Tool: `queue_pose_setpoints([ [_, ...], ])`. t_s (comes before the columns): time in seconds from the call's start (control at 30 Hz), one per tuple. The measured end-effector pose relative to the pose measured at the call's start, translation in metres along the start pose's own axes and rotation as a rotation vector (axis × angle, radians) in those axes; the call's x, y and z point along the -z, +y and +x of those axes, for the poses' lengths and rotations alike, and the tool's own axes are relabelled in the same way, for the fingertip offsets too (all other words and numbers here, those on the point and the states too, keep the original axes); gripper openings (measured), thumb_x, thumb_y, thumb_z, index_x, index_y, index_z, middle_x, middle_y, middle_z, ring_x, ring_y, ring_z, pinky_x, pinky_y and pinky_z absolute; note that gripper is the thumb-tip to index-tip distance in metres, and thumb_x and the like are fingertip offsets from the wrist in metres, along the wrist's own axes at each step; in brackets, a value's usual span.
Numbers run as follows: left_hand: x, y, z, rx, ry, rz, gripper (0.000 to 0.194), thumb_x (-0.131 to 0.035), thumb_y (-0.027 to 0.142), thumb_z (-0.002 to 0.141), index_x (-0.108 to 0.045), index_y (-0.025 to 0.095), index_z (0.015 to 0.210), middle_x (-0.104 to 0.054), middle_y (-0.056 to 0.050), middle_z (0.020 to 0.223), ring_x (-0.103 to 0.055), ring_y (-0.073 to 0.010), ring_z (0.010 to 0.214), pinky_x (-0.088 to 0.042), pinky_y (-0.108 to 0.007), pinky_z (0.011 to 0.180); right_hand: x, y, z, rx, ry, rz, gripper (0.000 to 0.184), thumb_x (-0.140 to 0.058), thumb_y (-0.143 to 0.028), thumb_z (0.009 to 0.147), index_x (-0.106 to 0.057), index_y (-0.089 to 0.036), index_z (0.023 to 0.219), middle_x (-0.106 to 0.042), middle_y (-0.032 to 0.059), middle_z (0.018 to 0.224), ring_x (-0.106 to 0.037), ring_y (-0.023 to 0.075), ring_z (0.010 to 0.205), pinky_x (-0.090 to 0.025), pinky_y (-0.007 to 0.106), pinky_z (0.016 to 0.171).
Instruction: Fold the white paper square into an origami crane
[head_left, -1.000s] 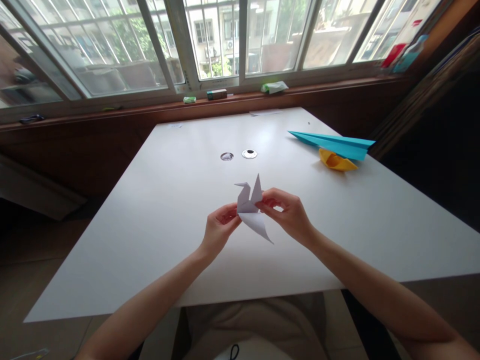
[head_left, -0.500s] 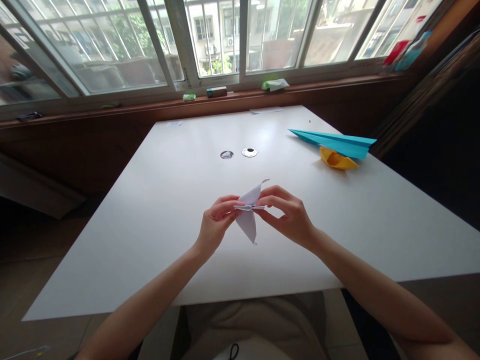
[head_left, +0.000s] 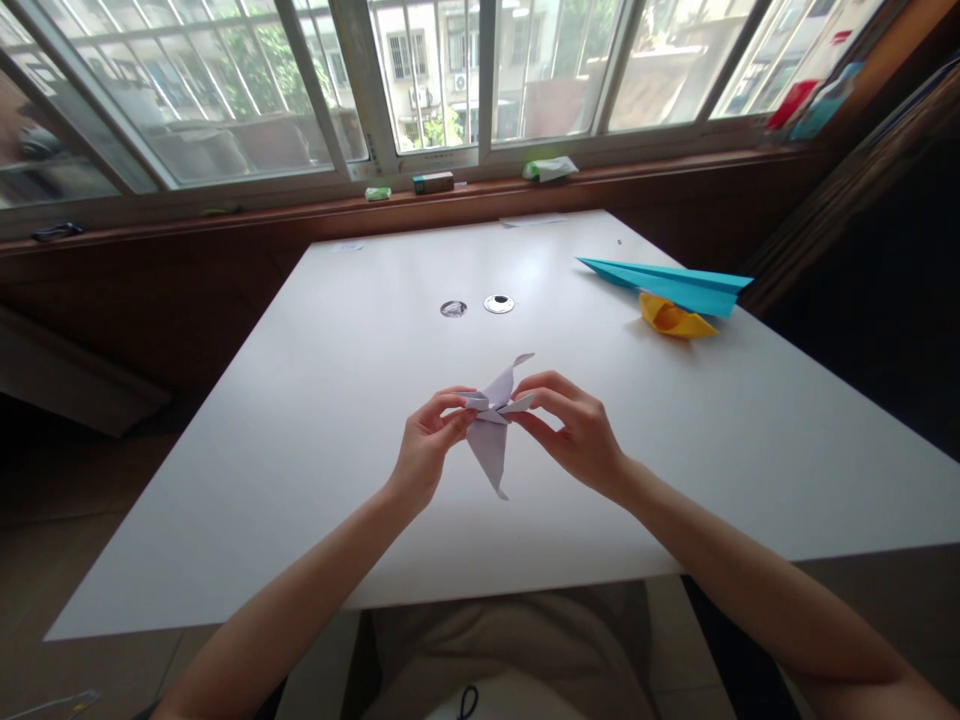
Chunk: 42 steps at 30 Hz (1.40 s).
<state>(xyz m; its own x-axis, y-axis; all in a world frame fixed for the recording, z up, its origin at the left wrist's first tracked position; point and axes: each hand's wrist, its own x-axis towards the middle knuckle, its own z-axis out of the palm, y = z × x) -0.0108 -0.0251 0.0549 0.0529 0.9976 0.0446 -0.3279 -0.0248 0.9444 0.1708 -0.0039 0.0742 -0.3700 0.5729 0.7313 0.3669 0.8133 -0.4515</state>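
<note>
A white origami crane point(head_left: 489, 440) is held up above the table, its wings spread, one pointing away from me and one toward me. My left hand point(head_left: 429, 440) pinches its left end between thumb and fingers. On the opposite end, my right hand point(head_left: 570, 420) has thumb and fingertips closed on the folded paper. From above, the crane's middle folds show between the two hands. Fingers cover part of both ends.
On the white table point(head_left: 300, 420), a blue paper plane point(head_left: 675, 288) and a yellow paper boat point(head_left: 675, 318) lie at the right. Two round fittings point(head_left: 499, 304) sit near the middle. Small packets and a box point(head_left: 433, 183) rest on the windowsill behind.
The crane has turned from a side view, neck and tail pointing up, to being seen from above with its wings spread. Both hands have kept their grip, shifting only slightly.
</note>
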Motion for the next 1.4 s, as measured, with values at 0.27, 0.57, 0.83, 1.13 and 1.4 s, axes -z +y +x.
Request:
queue_pose_setpoints([
  [0.27,0.008,-0.005,0.004,-0.073,-0.090,0.316,0.015,-0.064,0.033,0.076,-0.064,0.021,0.084,-0.058,-0.003,0.099,-0.060,-0.0162,0.088,-0.049,-0.028,0.074,-0.004,0.011,-0.005,-0.071,-0.144,-0.041,0.006,-0.055,-0.017,0.082,-0.057,-0.018,0.077,-0.058,0.0050,0.084,-0.057,0.0116,0.069,-0.047,0.023,0.057],
  [0.57,0.024,-0.026,0.019,-0.120,-0.052,0.684,0.019,-0.065,0.039,0.073,-0.070,0.020,0.076,-0.060,-0.003,0.080,-0.058,-0.0145,0.074,-0.048,-0.027,0.065,-0.023,0.034,-0.020,-0.272,-0.318,-0.051,0.010,-0.056,-0.016,0.077,-0.055,-0.018,0.068,-0.056,0.0001,0.077,-0.051,0.0081,0.060,-0.042,0.022,0.057],
  [0.83,0.021,-0.025,0.019,-0.189,-0.047,0.637,0.013,-0.065,0.033,0.073,-0.071,0.021,0.073,-0.058,-0.001,0.073,-0.056,-0.0129,0.067,-0.047,-0.025,0.062,-0.024,0.034,-0.017,-0.305,-0.309,-0.015,0.016,-0.053,-0.015,0.080,-0.054,-0.017,0.064,-0.059,0.0014,0.079,-0.049,0.0093,0.062,-0.041,0.023,0.059],
  [1.13,0.027,-0.030,0.029,-0.117,-0.022,0.544,0.009,-0.068,0.027,0.068,-0.068,0.019,0.064,-0.056,0.001,0.068,-0.055,-0.0118,0.062,-0.044,-0.024,0.061,-0.026,0.043,-0.019,-0.385,-0.285,-0.026,0.011,-0.055,-0.012,0.079,-0.059,-0.017,0.069,-0.058,0.0014,0.077,-0.051,0.0103,0.063,-0.042,0.024,0.061],
  [1.4,0.027,-0.034,0.031,-0.038,0.050,0.373,0.016,-0.071,0.032,0.064,-0.068,0.016,0.065,-0.058,0.000,0.072,-0.057,-0.0122,0.068,-0.048,-0.026,0.069,-0.030,0.046,-0.020,-0.390,-0.202,-0.001,0.010,-0.055,-0.013,0.079,-0.059,-0.016,0.070,-0.059,0.0027,0.078,-0.052,0.0109,0.062,-0.043,0.025,0.060],
])
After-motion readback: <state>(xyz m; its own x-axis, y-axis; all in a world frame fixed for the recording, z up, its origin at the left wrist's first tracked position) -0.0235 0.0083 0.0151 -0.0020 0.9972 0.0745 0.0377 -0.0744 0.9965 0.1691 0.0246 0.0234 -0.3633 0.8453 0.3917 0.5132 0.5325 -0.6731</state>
